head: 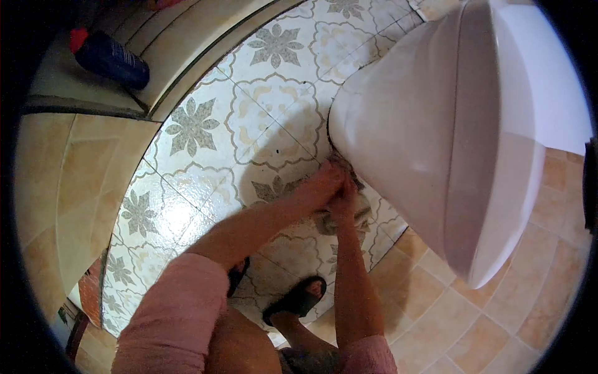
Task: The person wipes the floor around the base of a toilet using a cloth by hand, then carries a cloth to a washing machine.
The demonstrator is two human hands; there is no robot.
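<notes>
Close beside the foot of a white ceramic toilet [402, 117], my two hands meet low over the patterned tile floor [275, 117]. My left hand [334, 175] and my right hand [345, 198] both grip a bunched, wet-looking cloth [343, 224]. Its lower part hangs or lies below my hands, and another bit shows between my fingers and the toilet base. The fingers overlap and are dim, so their exact hold is partly hidden.
A dark blue bottle with a red cap [112, 58] lies at the upper left, beyond a raised curb [201, 51]. Beige wall tiles [88, 173] stand at the left. My feet in black slippers [299, 299] are below my hands.
</notes>
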